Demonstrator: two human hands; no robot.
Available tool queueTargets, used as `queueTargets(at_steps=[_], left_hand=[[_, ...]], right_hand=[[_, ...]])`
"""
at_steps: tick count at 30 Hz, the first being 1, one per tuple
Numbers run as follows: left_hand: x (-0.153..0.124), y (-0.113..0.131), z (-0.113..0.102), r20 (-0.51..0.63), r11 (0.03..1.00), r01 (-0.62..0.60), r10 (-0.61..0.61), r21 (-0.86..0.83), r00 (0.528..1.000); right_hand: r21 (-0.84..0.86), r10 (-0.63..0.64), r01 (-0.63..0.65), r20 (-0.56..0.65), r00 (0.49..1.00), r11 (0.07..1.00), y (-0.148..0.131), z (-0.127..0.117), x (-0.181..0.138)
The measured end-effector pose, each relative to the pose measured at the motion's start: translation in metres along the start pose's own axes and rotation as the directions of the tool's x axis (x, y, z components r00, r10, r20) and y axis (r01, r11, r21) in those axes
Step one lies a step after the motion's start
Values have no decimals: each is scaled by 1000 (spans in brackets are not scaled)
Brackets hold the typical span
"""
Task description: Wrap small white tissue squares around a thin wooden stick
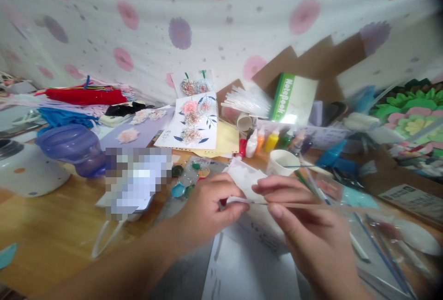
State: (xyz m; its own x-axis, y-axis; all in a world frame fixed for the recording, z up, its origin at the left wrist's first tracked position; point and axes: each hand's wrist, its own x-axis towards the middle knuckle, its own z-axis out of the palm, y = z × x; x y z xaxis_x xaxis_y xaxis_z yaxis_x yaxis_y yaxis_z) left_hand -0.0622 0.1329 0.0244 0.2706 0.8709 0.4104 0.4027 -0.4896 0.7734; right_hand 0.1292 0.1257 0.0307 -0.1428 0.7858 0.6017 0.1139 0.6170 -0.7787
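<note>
My left hand point(219, 203) is closed, pinching a folded piece of white tissue point(235, 200) between thumb and forefinger. My right hand point(308, 219) grips a thin paintbrush point(328, 207) near its front, and the long pale handle reaches out to the right. The brush's tip end meets the tissue and is hidden in it. Under both hands lies a pack of white tissues point(244, 177). In front of that is a white paper sheet point(252, 265) with grey strokes at its left edge. Just behind my right hand stands a white cup point(282, 159).
Beyond the hands stand several small paint bottles point(272, 141) and a green-and-white notebook point(294, 97). Paint blobs mark a palette point(188, 177) at the left, near a blurred-out phone-like object point(138, 182). A purple tape dispenser point(74, 147) sits farther left. Brushes point(391, 254) lie at right.
</note>
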Motion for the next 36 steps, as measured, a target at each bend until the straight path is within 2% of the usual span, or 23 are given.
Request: queueTargets(at_steps=[4,7,11,15,18,22,28,36], left_hand=[[2,1,0,-61,999,-39,37,-33,997],[2,4,0,-21,990,38,-41,-134,999],[-2,8,1,9,978,150,-150,-142,989],[-4,7,2,36,932,178,-175,-315,984],[-5,6,4,24,883,186,-194,-430,981],[-6,7,4,21,873,189,-201,-451,979],[-5,6,0,93,845,222,-203,-487,975],[-4,-2,-3,97,821,149,-114,-551,989]], right_hand=[[-27,-99,101,75,992,994,-3,3,1],[-50,-161,166,80,984,985,-3,6,1],[-59,-184,186,33,982,981,-1,9,0],[-18,-169,168,-37,985,986,-2,10,-2],[-21,-181,180,-32,983,983,-5,8,-2],[43,-157,158,-21,987,987,-7,5,-2],[163,-85,87,-22,996,983,-4,4,-5],[201,-75,82,-43,996,976,0,9,-5]])
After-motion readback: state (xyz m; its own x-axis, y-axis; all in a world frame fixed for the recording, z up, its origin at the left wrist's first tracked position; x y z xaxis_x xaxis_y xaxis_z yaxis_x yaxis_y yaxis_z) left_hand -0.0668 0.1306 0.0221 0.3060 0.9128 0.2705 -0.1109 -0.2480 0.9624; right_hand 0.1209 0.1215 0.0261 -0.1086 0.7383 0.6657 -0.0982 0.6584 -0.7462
